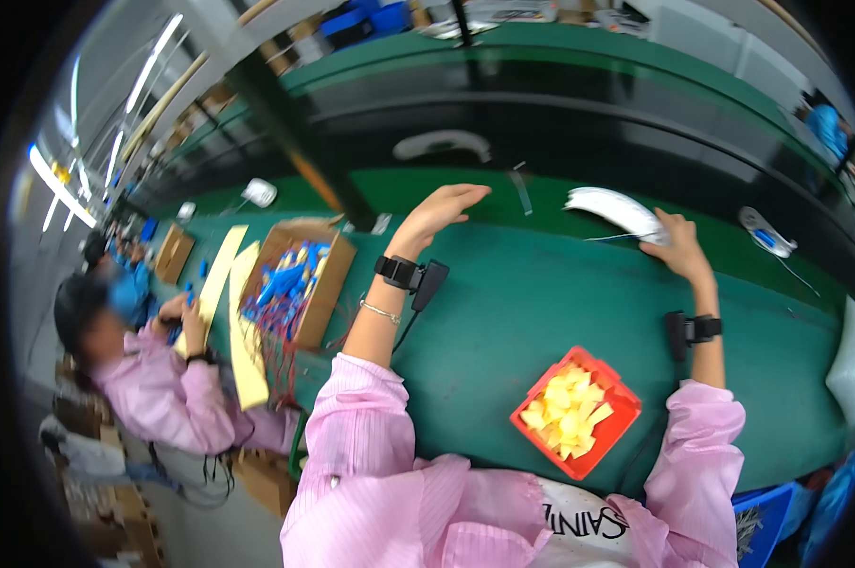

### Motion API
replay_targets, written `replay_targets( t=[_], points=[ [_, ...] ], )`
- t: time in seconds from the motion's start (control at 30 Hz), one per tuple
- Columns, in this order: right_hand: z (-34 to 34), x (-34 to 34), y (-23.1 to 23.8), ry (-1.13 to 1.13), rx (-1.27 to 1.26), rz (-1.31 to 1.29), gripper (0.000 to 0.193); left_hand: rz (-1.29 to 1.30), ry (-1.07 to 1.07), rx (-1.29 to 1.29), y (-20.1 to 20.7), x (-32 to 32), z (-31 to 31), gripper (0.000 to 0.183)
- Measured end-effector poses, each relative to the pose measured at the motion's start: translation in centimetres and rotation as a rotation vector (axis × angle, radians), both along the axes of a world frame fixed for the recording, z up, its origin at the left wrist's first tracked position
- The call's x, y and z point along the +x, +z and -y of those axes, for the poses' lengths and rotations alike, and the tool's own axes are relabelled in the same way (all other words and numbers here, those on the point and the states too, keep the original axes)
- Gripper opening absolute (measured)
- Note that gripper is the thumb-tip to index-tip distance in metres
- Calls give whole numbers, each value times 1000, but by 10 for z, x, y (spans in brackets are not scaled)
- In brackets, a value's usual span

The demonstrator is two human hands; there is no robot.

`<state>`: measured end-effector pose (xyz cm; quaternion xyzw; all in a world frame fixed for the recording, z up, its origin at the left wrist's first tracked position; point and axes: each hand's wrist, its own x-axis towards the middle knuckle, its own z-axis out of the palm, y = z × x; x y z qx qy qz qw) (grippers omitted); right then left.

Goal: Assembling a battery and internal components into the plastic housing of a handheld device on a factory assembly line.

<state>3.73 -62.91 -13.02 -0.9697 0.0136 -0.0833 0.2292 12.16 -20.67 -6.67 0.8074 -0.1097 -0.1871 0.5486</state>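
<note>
My right hand (678,248) reaches to the far side of the green bench. Its fingers and thumb close on the right end of a white curved plastic piece (617,210), from which a thin wire runs left. My left hand (442,216) hovers over the bench's far edge, fingers stretched to the right and holding nothing. Just beyond it lies a short clear strip (522,189). Nearer to me, between my forearms, a red bin (619,402) holds many pale yellow pieces (568,413).
Left of my left arm stands a cardboard box (325,293) of blue wired cylinders, beside yellow strips (248,355). A white device with a cord (766,233) lies at the far right. A dark post (300,142) rises at the back left. A co-worker in pink (177,398) sits at left.
</note>
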Motion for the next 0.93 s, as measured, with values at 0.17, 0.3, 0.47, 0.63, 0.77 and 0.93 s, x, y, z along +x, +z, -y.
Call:
replay_targets(
  t=[0.17,0.3,0.47,0.63,0.77,0.93],
  points=[
    [4,-8,11,8,-30,54,56,515,300,487,38,-37,-95,30],
    [-20,-27,65,71,167,60,52,546,537,1214,41,-32,-210,18],
    [-61,-46,104,473,149,27,57,236,215,1445,23,-39,-284,24],
    [-94,-48,94,663,20,-215,63,474,465,1141,38,-56,-245,26],
    [-103,-54,79,487,90,-35,68,491,264,225,74,-77,-137,31],
    [-117,-66,123,531,272,-29,56,304,-17,-339,85,-106,-22,30]
  ],
)
